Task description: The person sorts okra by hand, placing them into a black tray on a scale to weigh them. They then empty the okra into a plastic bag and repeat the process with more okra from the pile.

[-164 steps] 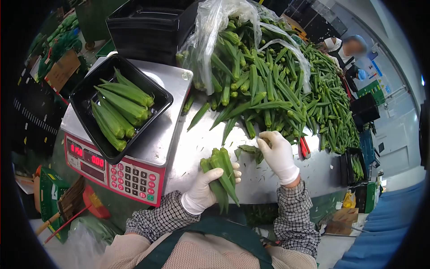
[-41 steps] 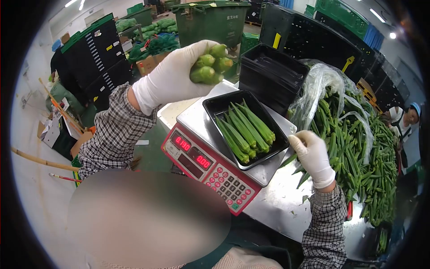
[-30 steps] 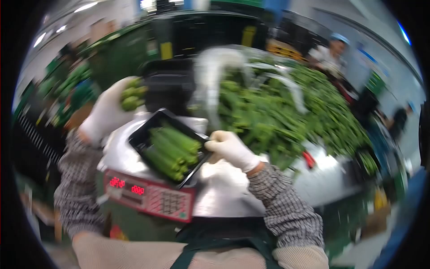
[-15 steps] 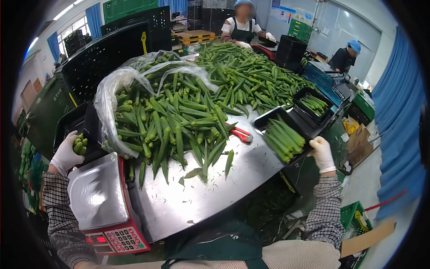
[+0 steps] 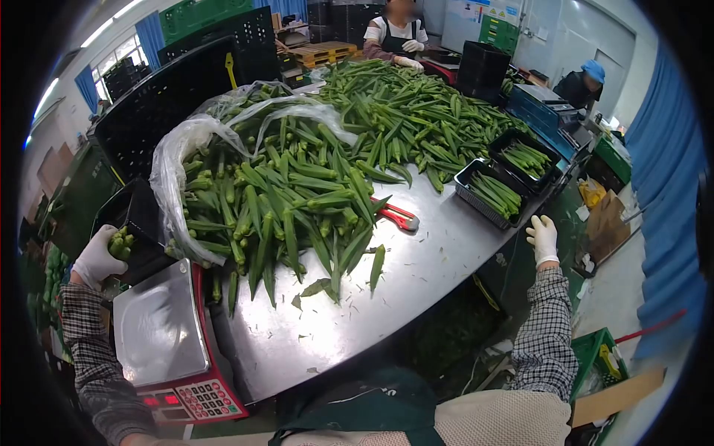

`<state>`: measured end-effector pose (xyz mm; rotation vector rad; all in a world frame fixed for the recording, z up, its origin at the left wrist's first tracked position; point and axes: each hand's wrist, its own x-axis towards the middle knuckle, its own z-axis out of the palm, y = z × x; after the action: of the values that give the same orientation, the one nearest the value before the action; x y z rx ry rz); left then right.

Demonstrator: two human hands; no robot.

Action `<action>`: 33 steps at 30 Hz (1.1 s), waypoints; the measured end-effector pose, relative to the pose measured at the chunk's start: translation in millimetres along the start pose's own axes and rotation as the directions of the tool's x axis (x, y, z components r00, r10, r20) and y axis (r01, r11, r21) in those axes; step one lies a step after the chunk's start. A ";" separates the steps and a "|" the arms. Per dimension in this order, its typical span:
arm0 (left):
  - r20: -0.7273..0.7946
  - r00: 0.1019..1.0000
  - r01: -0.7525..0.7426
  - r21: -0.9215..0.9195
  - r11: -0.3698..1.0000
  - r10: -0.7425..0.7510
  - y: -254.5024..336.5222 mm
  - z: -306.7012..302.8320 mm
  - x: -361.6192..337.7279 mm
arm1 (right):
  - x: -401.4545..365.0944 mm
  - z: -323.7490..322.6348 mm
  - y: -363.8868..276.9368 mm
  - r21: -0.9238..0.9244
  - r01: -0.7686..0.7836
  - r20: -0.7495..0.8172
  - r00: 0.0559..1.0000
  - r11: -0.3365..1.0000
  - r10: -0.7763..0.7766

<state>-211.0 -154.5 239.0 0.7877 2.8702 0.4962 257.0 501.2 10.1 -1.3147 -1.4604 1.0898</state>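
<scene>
My left hand (image 5: 95,259), in a white glove, grips a small bunch of okra (image 5: 120,241) beside the stack of empty black trays (image 5: 134,215), just above the scale (image 5: 160,327). My right hand (image 5: 542,238), also gloved, hangs empty with fingers apart off the table's right edge. A black tray filled with okra (image 5: 491,195) rests on the steel table (image 5: 416,275) a little beyond that hand, next to another filled tray (image 5: 526,157). A big heap of loose okra (image 5: 297,186) spills from a clear plastic bag (image 5: 175,160) in the middle.
Red-handled scissors (image 5: 398,217) lie by the heap. The scale platform is bare. Black crates (image 5: 171,89) stand behind the table. One person (image 5: 394,30) works at the far end, another in a blue cap (image 5: 584,82) at the right. Green crates and cardboard sit on the floor.
My right hand carried the filled okra tray off the scale, set it down on the table at the right, and let go. My left hand lowered with its okra bunch toward the empty trays.
</scene>
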 end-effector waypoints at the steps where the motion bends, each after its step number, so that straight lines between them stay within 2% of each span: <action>1: 0.021 0.999 0.031 -0.045 0.999 -0.030 1.9 -1.5 0.3 | -0.7 -3.8 0.8 -0.015 0.002 -0.003 1.000 1.000 -0.002; 5: -0.185 0.968 -0.175 -0.012 0.985 0.170 -41.6 -10.4 13.6 | 4.7 -12.4 -0.7 -0.070 0.087 -0.067 0.994 0.994 -0.091; 6: -0.233 0.966 -0.145 -0.115 0.983 0.115 -34.6 -14.2 10.9 | 6.6 -12.4 -3.3 -0.063 0.117 -0.068 0.990 0.991 -0.121; 7: -0.368 0.894 -0.272 0.008 0.962 0.255 -43.3 -15.3 18.5 | 12.1 -6.9 -5.8 -0.051 0.151 -0.054 0.987 0.987 -0.153; 8: -0.274 0.944 -0.194 -0.002 0.981 0.186 -53.6 -26.5 21.8 | 14.0 -2.8 -8.7 -0.014 0.171 -0.035 0.985 0.985 -0.172; 9: -0.358 0.911 -0.248 -0.085 0.965 0.203 -52.1 -22.7 21.1 | 13.7 1.5 -12.9 0.010 0.152 -0.004 0.988 0.988 -0.152; 11: -0.469 0.791 -0.277 0.299 0.913 0.393 -18.3 -23.9 1.9 | 20.3 10.0 -8.8 0.060 0.160 0.055 0.985 0.985 -0.164; 12: -0.500 0.773 -0.270 0.296 0.916 0.389 -8.5 -25.3 -9.0 | 22.7 12.1 -8.3 0.054 0.162 0.104 0.981 0.985 -0.166; 13: -0.496 0.794 -0.226 0.298 0.927 0.353 -2.1 -28.1 -22.5 | 22.4 15.4 -8.6 -0.002 0.182 0.108 0.978 0.983 -0.181; 14: -0.529 0.763 -0.247 0.293 0.924 0.372 4.6 -25.9 -37.9 | 21.9 16.6 -8.6 0.003 0.190 0.134 0.973 0.982 -0.188; 15: -0.534 0.774 -0.223 0.274 0.936 0.341 16.1 -24.3 -56.5 | 35.2 11.5 1.4 0.041 0.157 0.215 0.963 0.987 -0.162; 17: -0.529 0.763 -0.243 0.297 0.923 0.371 22.1 -11.9 -84.9 | 40.1 10.2 7.3 -0.059 0.163 0.194 0.970 0.985 -0.149; 19: -0.500 0.790 -0.319 0.160 0.934 0.355 24.3 11.5 -106.9 | 55.0 6.9 19.2 -0.068 0.112 0.237 0.967 0.991 -0.094; 22: -0.498 0.775 -0.219 0.365 0.905 0.389 28.0 52.1 -133.8 | 56.1 14.8 21.5 -0.110 0.104 0.191 0.978 0.988 -0.082; 23: -0.485 0.791 -0.223 0.342 0.913 0.375 31.6 64.2 -142.4 | 49.9 17.9 17.0 -0.130 0.114 0.177 0.980 0.985 -0.090; 27: -0.386 0.871 -0.199 0.286 0.937 0.303 24.6 104.7 -163.2 | 49.8 20.9 -2.7 -0.407 0.409 0.171 0.912 0.817 -0.372; 28: -0.319 0.912 -0.188 0.234 0.954 0.258 23.4 108.0 -168.3 | 62.6 19.3 -0.8 -0.457 0.486 0.162 0.869 0.745 -0.467; 29: -0.231 0.951 -0.189 0.082 0.978 0.204 23.8 105.2 -175.5 | 71.9 17.8 2.2 -0.507 0.550 0.157 0.816 0.664 -0.556; 30: -0.213 0.950 -0.226 0.030 0.974 0.227 29.7 93.4 -180.8 | 53.6 23.5 -18.5 -0.481 0.517 0.170 0.847 0.708 -0.503; 31: -0.195 0.949 -0.258 -0.024 0.966 0.249 35.6 80.2 -186.6 | 53.1 30.1 -23.2 -0.450 0.543 0.185 0.834 0.709 -0.520; 33: -0.273 0.919 -0.275 0.070 0.959 0.283 32.7 54.1 -186.2 | 53.8 43.0 -30.0 -0.387 0.594 0.217 0.802 0.706 -0.556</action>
<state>-25.0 -208.8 205.5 1.2372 3.0388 0.6450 204.5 550.6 31.2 -0.9713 -2.0842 0.4051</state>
